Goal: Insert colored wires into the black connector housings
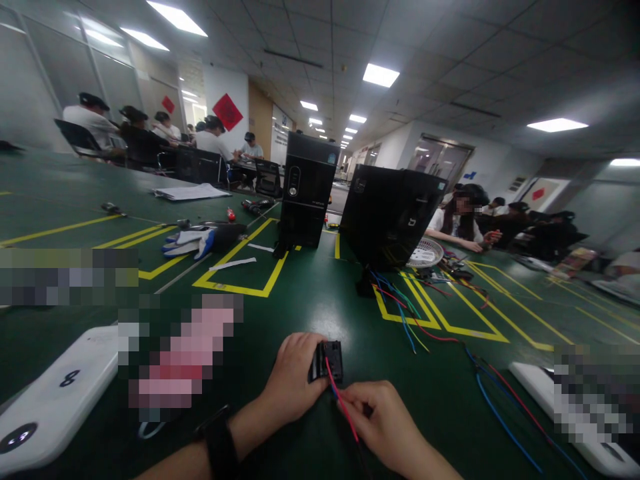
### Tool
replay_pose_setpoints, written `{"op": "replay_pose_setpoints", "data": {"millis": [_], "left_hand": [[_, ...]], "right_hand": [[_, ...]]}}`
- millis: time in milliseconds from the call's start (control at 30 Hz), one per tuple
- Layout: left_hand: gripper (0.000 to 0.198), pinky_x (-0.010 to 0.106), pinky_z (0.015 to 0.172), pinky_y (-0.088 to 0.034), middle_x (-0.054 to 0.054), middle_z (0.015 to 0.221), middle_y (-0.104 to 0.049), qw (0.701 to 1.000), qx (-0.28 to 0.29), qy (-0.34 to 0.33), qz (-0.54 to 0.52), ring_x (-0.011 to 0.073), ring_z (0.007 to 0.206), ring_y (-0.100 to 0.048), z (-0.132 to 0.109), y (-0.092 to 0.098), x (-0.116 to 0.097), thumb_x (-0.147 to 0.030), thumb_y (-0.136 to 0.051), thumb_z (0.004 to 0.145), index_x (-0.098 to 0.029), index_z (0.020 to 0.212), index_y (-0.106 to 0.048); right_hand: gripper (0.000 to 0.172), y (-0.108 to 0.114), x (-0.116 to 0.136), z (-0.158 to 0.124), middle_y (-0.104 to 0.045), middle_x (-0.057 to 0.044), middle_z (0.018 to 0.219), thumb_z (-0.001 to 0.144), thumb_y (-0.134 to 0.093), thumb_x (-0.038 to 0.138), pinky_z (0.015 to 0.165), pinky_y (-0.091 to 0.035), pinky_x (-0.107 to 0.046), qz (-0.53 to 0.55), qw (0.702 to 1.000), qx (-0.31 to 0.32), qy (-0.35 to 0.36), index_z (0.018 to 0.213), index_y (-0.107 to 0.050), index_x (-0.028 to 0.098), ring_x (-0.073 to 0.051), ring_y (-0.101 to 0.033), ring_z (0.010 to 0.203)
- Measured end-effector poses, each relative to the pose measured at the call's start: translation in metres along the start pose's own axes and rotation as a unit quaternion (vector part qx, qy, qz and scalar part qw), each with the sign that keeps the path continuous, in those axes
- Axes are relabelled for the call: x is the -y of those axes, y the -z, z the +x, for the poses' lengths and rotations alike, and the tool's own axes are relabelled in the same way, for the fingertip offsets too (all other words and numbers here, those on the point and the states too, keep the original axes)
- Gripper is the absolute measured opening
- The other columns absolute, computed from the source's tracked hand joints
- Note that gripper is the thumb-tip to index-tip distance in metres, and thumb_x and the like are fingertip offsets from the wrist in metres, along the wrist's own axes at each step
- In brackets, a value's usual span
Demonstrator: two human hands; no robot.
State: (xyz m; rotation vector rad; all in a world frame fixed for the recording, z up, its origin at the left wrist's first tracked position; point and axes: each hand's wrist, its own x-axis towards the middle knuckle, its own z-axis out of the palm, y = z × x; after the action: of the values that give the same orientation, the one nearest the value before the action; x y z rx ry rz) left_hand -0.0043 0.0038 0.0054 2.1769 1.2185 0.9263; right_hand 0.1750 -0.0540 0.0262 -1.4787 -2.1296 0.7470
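Note:
Low in the head view, my left hand [296, 373] is closed around a small black plastic housing [334, 357] with an open, hollow face. A red wire [349, 415] runs out of that housing toward me, with a bit of blue or purple beside it. My right hand [383, 415] pinches the wire just below the housing, thumb and fingertips pressed together. Both hands are over the green table [320, 293], almost touching each other. How the wire is fixed inside the housing is too small to make out.
Two black computer towers [307, 193] stand ahead. Loose coloured wires [415, 313] lie right of centre, near a white basket [425, 253]. Blue-and-white gloves [193, 243] lie left. White devices [65, 393] flank me at both sides. A person [463, 217] sits across at the right.

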Motion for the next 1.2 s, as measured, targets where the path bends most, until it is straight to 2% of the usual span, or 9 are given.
{"op": "replay_pose_setpoints", "data": {"millis": [167, 433, 533, 767, 1033, 1200], "left_hand": [[0.038, 0.041, 0.089, -0.036, 0.005, 0.102, -0.059, 1.0, -0.005, -0.001, -0.006, 0.027, 0.1, -0.05, 0.0, 0.0, 0.002, -0.021, -0.068, 0.066, -0.023, 0.102, -0.054], [0.037, 0.041, 0.088, -0.036, 0.005, 0.103, -0.058, 1.0, -0.003, -0.013, -0.009, 0.0267, 0.1, -0.05, 0.0, 0.0, 0.003, -0.025, -0.067, 0.069, -0.023, 0.103, -0.053], [0.037, 0.041, 0.089, -0.035, 0.005, 0.103, -0.058, 1.0, -0.002, -0.013, -0.009, 0.0269, 0.1, -0.05, 0.0, 0.0, 0.003, -0.025, -0.067, 0.07, -0.023, 0.104, -0.053], [0.038, 0.04, 0.089, -0.036, 0.005, 0.102, -0.059, 1.0, -0.007, -0.014, -0.007, 0.0265, 0.099, -0.05, -0.001, 0.0, 0.001, -0.024, -0.069, 0.068, -0.022, 0.103, -0.053], [0.038, 0.04, 0.088, -0.036, 0.004, 0.102, -0.059, 1.0, -0.006, -0.009, 0.002, 0.0267, 0.099, -0.05, -0.001, -0.001, 0.002, -0.029, -0.071, 0.067, -0.023, 0.101, -0.055], [0.038, 0.04, 0.089, -0.036, 0.004, 0.101, -0.059, 1.0, -0.007, -0.005, -0.002, 0.0266, 0.099, -0.05, 0.0, -0.001, 0.002, -0.028, -0.071, 0.067, -0.024, 0.101, -0.055]], "right_hand": [[0.026, 0.003, -0.001, 0.001, -0.045, 0.005, 0.051, 0.086, -0.05, 0.031, 0.048, -0.026, -0.021, 0.002, 0.999, -0.017, -0.045, 0.075, -0.068, 0.016, -0.009, -0.04, 0.047], [0.03, 0.015, 0.0, 0.002, -0.043, 0.005, 0.053, 0.086, -0.05, 0.038, 0.05, -0.03, -0.021, 0.064, 0.993, -0.068, -0.07, 0.081, -0.069, 0.016, -0.011, -0.041, 0.051], [0.03, 0.013, 0.001, 0.001, -0.04, 0.006, 0.052, 0.086, -0.051, 0.038, 0.049, -0.029, -0.021, 0.066, 0.993, -0.066, -0.067, 0.08, -0.069, 0.015, -0.01, -0.038, 0.05], [0.031, 0.004, 0.0, -0.001, -0.042, 0.005, 0.051, 0.087, -0.048, 0.035, 0.048, -0.026, -0.021, 0.049, 0.997, -0.011, -0.064, 0.075, -0.067, 0.015, -0.01, -0.037, 0.049], [0.034, 0.0, 0.004, -0.003, -0.045, 0.004, 0.056, 0.089, -0.045, 0.04, 0.049, -0.027, -0.021, 0.052, 0.993, -0.089, -0.054, 0.074, -0.064, 0.016, -0.01, -0.039, 0.051], [0.031, -0.003, 0.006, -0.003, -0.041, 0.005, 0.054, 0.089, -0.045, 0.036, 0.05, -0.028, -0.021, 0.034, 0.995, -0.091, -0.023, 0.074, -0.063, 0.016, -0.01, -0.039, 0.05]]}}
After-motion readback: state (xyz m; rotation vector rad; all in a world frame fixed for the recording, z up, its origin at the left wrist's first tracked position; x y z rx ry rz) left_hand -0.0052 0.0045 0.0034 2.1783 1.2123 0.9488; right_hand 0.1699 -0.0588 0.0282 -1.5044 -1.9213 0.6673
